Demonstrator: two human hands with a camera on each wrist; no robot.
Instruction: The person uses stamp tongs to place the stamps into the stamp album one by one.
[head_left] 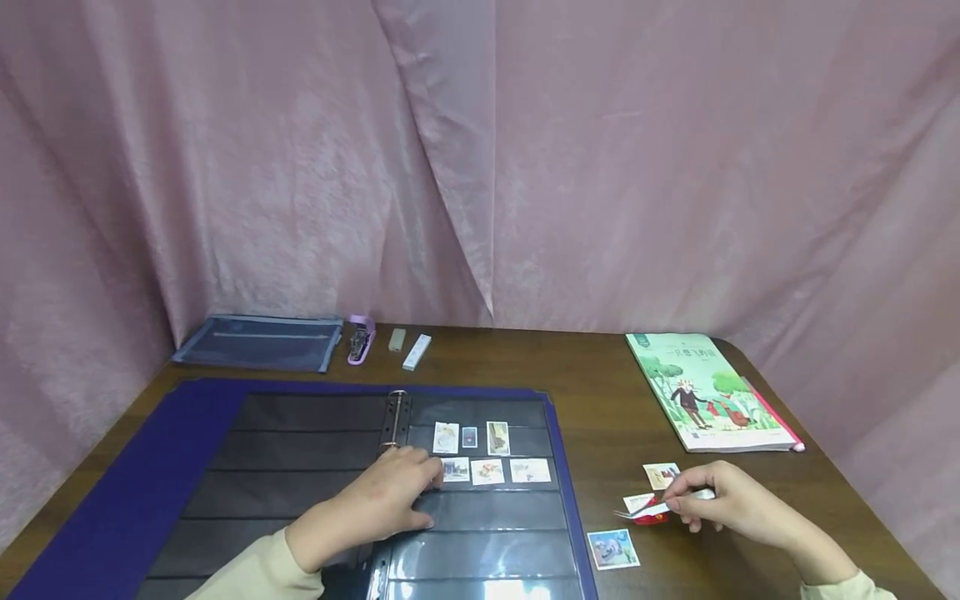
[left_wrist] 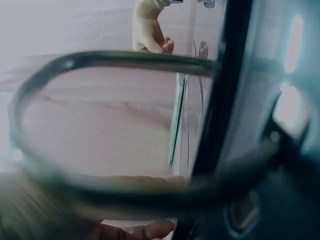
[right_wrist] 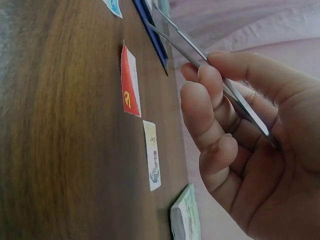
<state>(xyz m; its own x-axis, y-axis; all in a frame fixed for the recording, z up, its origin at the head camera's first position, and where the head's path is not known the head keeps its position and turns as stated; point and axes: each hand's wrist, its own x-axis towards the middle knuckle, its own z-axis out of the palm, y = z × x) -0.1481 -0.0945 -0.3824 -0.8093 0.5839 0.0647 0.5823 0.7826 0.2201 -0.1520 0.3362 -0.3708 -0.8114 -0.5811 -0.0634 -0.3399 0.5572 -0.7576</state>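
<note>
The right hand (head_left: 738, 507) pinches tweezers (right_wrist: 252, 116), tips apart, a red stamp (right_wrist: 129, 80) beneath it; the left hand (head_left: 371, 496), thumb spread from relaxed fingers, rests on the album (head_left: 300, 454).

Stamp album (head_left: 180, 425) open on table (head_left: 592, 400), left and near. On album's right page, six stamps (head_left: 498, 438) in two rows, three far, three near; left hand (head_left: 378, 493) by near row's left end. Right of album, three loose stamps (head_left: 613, 550); tweezers (right_wrist: 252, 117) in right hand (head_left: 727, 504) over middle one. Far right, book (head_left: 705, 392). Far left, left to right: zip pouch (head_left: 262, 343), stapler (head_left: 361, 340). Curtain (head_left: 300, 167) behind table.
</note>
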